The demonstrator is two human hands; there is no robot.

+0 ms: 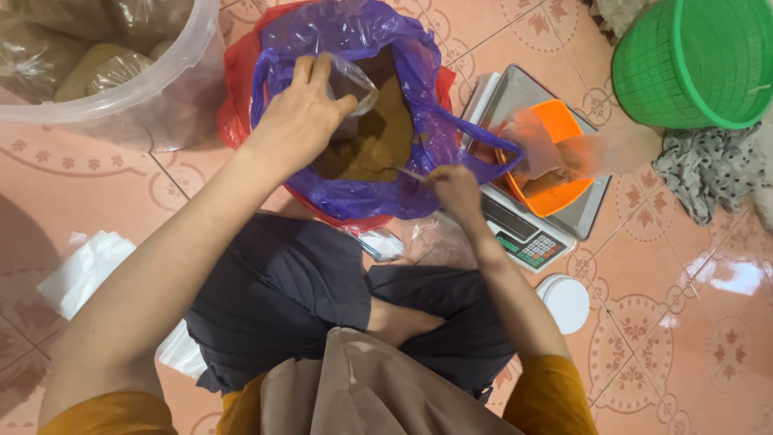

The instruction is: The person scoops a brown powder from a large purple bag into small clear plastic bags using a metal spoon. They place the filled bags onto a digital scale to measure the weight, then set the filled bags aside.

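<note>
I sit on a tiled floor with a purple plastic bag (419,121) of brown powder (382,141) open in front of me. My left hand (302,113) holds a small clear plastic bag (354,84) over the powder. My right hand (455,189) grips a thin metal spoon handle (409,173) that reaches into the powder. To the right a digital scale (555,217) carries an orange bowl (564,177) with a clear bag inside it.
A large clear tub (161,89) with filled bags stands at upper left. At upper right sits a green basket (696,60) above a spotted cloth (708,173). A white lid (568,302) and white bags (84,270) lie on the floor.
</note>
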